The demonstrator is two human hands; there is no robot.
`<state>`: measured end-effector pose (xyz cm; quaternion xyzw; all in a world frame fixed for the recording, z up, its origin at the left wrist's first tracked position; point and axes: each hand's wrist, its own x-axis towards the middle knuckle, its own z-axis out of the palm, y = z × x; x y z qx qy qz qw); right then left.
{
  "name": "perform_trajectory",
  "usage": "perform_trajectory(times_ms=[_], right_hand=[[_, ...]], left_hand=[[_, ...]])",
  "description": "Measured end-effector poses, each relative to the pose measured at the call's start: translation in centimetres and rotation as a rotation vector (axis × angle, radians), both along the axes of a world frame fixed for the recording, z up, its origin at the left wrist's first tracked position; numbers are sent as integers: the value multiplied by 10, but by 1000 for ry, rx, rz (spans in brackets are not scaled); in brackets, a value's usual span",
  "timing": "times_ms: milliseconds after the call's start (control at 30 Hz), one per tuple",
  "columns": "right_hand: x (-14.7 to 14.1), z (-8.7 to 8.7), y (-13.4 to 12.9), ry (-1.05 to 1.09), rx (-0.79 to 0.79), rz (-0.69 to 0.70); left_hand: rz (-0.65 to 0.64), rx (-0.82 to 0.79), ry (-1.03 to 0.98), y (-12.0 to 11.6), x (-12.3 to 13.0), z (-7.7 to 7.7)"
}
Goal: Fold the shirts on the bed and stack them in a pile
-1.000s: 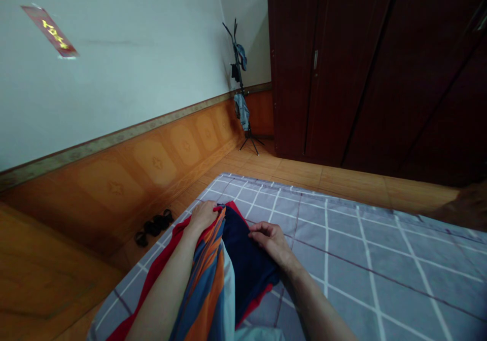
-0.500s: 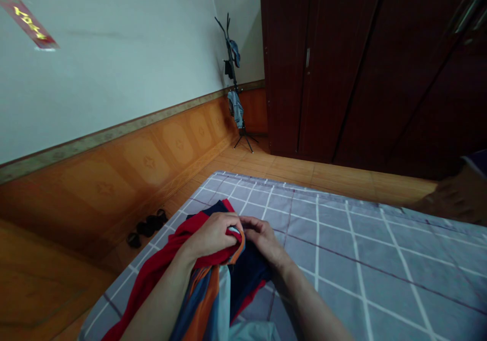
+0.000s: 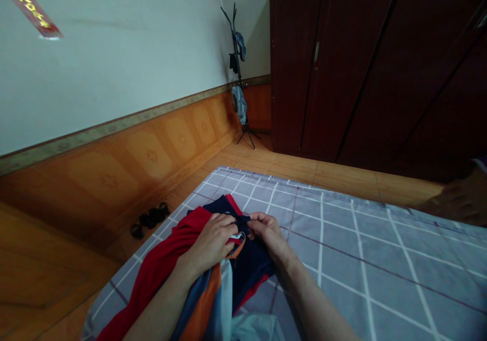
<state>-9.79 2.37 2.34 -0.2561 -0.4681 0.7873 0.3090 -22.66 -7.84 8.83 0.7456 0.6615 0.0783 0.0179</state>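
A navy garment (image 3: 247,270) with red edging lies on the bed, bunched with red cloth (image 3: 152,265) on its left. Striped cloth (image 3: 205,300) in orange, blue and white hangs from under my left hand (image 3: 213,239), whose fingers are closed over a fold of the bundle, with an orange edge curling out beside them. Pinched between the thumb and fingers of my right hand (image 3: 266,232) is a bit of the navy fabric, close to the left fingertips. Whether these cloths are one garment or several, I cannot tell.
The bed (image 3: 342,260) has a grey checked sheet. Black footwear (image 3: 148,219) sits on the floor to its left. A coat stand (image 3: 239,77) with a cap and clothes stands in the corner by a dark wardrobe (image 3: 297,77). At the far right is a blurred brown shape (image 3: 452,199).
My right hand has lifted a piece of navy fabric into its pinch. The left hand has shifted slightly left and lower on the bundle. The view has turned a little left.
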Motion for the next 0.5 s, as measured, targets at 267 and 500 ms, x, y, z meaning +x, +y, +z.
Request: perform_trajectory(times_ms=[267,500], right_hand=[[-2,-1,0,-92,43,7],[4,-8,21,64,-91,-349]], left_hand=[[-68,17,-44,-2,7,3],[-48,-16,-146,-6,11,4]])
